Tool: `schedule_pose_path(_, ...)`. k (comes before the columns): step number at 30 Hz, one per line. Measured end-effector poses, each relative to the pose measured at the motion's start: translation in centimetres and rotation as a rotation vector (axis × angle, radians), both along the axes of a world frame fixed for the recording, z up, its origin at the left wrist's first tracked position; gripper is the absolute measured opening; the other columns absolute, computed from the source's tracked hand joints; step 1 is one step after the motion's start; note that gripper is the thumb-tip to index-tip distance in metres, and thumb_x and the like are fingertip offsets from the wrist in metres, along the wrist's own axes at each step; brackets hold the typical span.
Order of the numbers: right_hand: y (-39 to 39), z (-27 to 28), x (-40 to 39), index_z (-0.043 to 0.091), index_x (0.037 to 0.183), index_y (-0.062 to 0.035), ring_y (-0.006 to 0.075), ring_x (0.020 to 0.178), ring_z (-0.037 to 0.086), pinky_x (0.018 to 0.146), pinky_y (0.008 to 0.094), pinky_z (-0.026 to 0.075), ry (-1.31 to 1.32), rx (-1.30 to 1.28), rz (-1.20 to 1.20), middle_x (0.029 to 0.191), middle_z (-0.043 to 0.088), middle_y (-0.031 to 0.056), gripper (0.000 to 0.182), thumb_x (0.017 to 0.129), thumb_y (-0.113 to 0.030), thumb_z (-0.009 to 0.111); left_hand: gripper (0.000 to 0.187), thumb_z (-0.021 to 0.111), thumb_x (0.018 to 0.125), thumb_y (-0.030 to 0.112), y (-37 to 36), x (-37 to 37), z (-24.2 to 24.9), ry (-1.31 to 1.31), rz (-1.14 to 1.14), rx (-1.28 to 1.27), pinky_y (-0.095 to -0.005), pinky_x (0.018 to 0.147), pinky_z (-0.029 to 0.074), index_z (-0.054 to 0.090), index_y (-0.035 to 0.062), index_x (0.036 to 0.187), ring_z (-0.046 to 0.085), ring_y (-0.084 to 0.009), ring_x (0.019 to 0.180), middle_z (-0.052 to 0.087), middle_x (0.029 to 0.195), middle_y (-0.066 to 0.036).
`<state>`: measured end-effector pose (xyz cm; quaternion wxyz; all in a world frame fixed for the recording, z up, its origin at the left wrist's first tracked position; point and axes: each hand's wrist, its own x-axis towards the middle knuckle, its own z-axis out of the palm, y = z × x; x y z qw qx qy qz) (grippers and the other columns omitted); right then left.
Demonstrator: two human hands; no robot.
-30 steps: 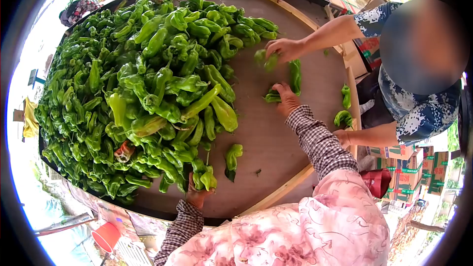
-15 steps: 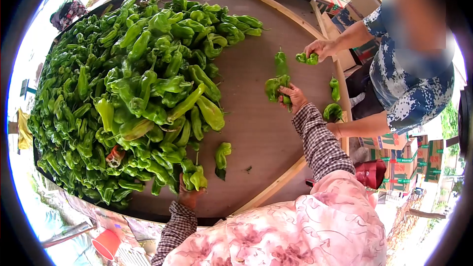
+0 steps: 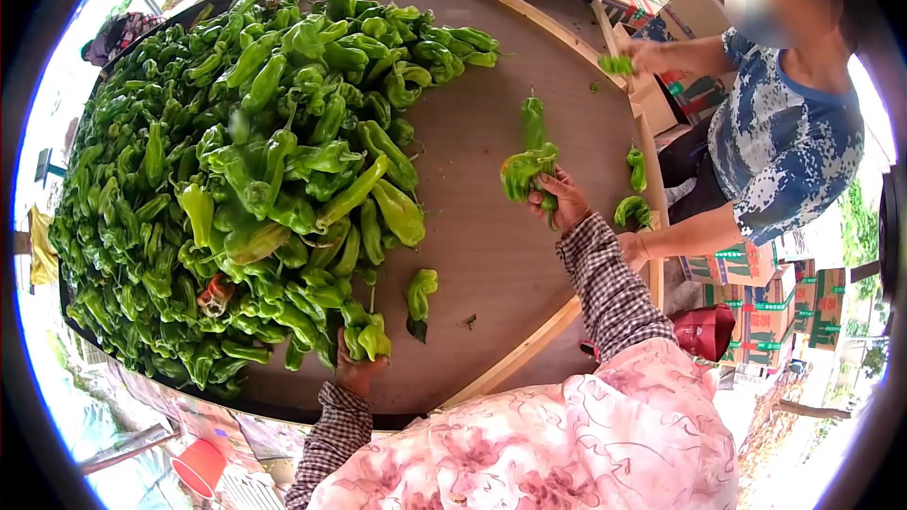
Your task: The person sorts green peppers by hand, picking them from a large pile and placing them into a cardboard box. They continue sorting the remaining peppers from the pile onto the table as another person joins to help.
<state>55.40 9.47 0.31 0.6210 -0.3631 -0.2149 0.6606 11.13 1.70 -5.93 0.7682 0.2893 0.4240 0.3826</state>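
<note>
My right hand [image 3: 559, 198] is closed around green peppers [image 3: 521, 174], one of them tinged reddish, over the middle of the brown table [image 3: 472, 246]. Another long green pepper [image 3: 533, 121] lies just beyond that bunch. At the lower edge of the big pepper heap [image 3: 236, 151], my left hand [image 3: 357, 370] is wrapped around a light green pepper [image 3: 374, 336], its fingers partly hidden by it. A single pepper [image 3: 421, 295] rests on the table to the right of my left hand.
Across the table's right side stands a co-worker [image 3: 784, 132] with a pepper in one raised hand [image 3: 652, 59]. Wooden strips [image 3: 529, 349] border the sorting surface. Two loose peppers [image 3: 637, 170] lie near the right strip. Cartons [image 3: 756, 312] are stacked behind; a red bucket [image 3: 199, 468] stands lower left.
The co-worker's hand has moved up and away from the table's middle with a pepper. My right hand has tilted its peppers slightly; my left hand stays nearly still.
</note>
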Motion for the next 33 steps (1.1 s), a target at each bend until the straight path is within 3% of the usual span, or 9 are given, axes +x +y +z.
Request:
schedule_pose_path(6,-3.0,0.7,-5.3,0.050,0.111,-0.0071,0.0129,0.060,0.055,0.048,0.0277,0.046,0.020,-0.100,0.231,0.085,0.057,0.0051,0.032,0.082,-0.010,0.063,0.067,0.074,0.057,-0.002,-0.8,3.4,3.1,-0.196,-0.045,0.078,-0.0349,0.086,0.046,0.049,0.0094,0.118,0.053,-0.0200,0.102,0.055,0.112,-0.004)
schedule_pose_path(8,-4.4,2.1,-10.0,0.050,0.111,-0.0058,0.0130,0.059,0.055,0.048,0.0272,0.047,0.027,-0.166,0.346,0.083,0.057,0.0049,0.032,0.082,-0.011,0.063,0.043,0.053,0.088,0.024,-1.3,4.2,4.2,-0.375,-0.143,0.233,-0.0415,0.092,0.043,0.043,0.0100,0.127,0.051,-0.0266,0.108,0.051,0.122,-0.009)
schedule_pose_path(10,-5.8,3.1,-14.0,0.050,0.110,-0.0045,0.0131,0.057,0.055,0.048,0.0267,0.047,0.020,-0.230,0.445,0.080,0.058,0.0048,0.033,0.081,-0.011,0.064,0.041,0.043,0.092,0.034,-1.9,5.6,5.5,-0.562,-0.032,0.215,-0.0400,0.089,0.044,0.043,0.0114,0.127,0.052,-0.0264,0.105,0.051,0.121,-0.008)
schedule_pose_path(15,-7.2,5.0,-22.2,0.054,0.105,-0.0044,0.0126,0.060,0.056,0.050,0.0257,0.046,-0.195,-0.206,0.443,0.084,0.060,0.0039,0.027,0.080,-0.007,0.064,0.053,0.069,0.063,-0.001,-2.5,3.5,8.9,-0.486,0.213,0.085,-0.0345,0.085,0.044,0.052,0.0087,0.112,0.054,-0.0206,0.099,0.058,0.104,-0.005)
schedule_pose_path(17,-7.0,4.1,-23.6,0.054,0.108,-0.0031,0.0112,0.064,0.056,0.055,0.0229,0.046,-0.270,-0.130,0.584,0.086,0.060,0.0030,0.031,0.079,-0.004,0.064,0.049,0.064,0.068,0.000,-3.8,0.4,8.9,-0.538,0.297,0.252,-0.0378,0.089,0.043,0.052,0.0077,0.115,0.053,-0.0236,0.105,0.056,0.112,-0.006)
schedule_pose_path(19,-6.2,3.7,-25.2,0.052,0.114,-0.0018,0.0096,0.071,0.056,0.060,0.0199,0.045,-0.670,0.632,0.748,0.091,0.060,0.0020,0.037,0.079,-0.002,0.065,0.053,0.059,0.071,0.000,-5.7,-3.2,10.4,-0.555,0.354,0.050,-0.0407,0.094,0.040,0.048,0.0080,0.122,0.049,-0.0256,0.113,0.051,0.122,-0.009)
schedule_pose_path(23,-7.0,5.3,-26.1,0.052,0.116,-0.0014,0.0077,0.076,0.054,0.062,0.0191,0.044,-0.424,-0.002,1.072,0.094,0.058,0.0012,0.039,0.078,-0.002,0.065,0.064,0.065,0.068,0.017,-11.2,-11.6,12.6,-0.511,0.543,0.130,-0.0508,0.099,0.036,0.043,0.0091,0.127,0.045,-0.0297,0.118,0.048,0.127,-0.011)
schedule_pose_path(26,-7.7,4.2,-25.5,0.053,0.112,0.0001,0.0076,0.068,0.054,0.060,0.0196,0.045,-0.280,-0.164,0.901,0.087,0.058,0.0010,0.035,0.079,-0.002,0.064,0.064,0.062,0.069,0.022,-16.3,-16.8,10.6,-0.398,0.734,0.138,-0.0601,0.096,0.035,0.043,0.0117,0.130,0.043,-0.0344,0.120,0.049,0.128,-0.011)
schedule_pose_path(33,-9.7,1.9,-21.4,0.052,0.111,-0.0018,0.0088,0.070,0.054,0.058,0.0224,0.046,-0.562,-0.226,0.872,0.084,0.055,0.0006,0.031,0.081,-0.004,0.062,0.040,0.062,0.073,0.021,-16.1,-22.6,-3.9,-0.129,0.965,-0.313,-0.0589,0.092,0.038,0.054,0.0105,0.112,0.048,-0.0374,0.109,0.054,0.114,-0.011)
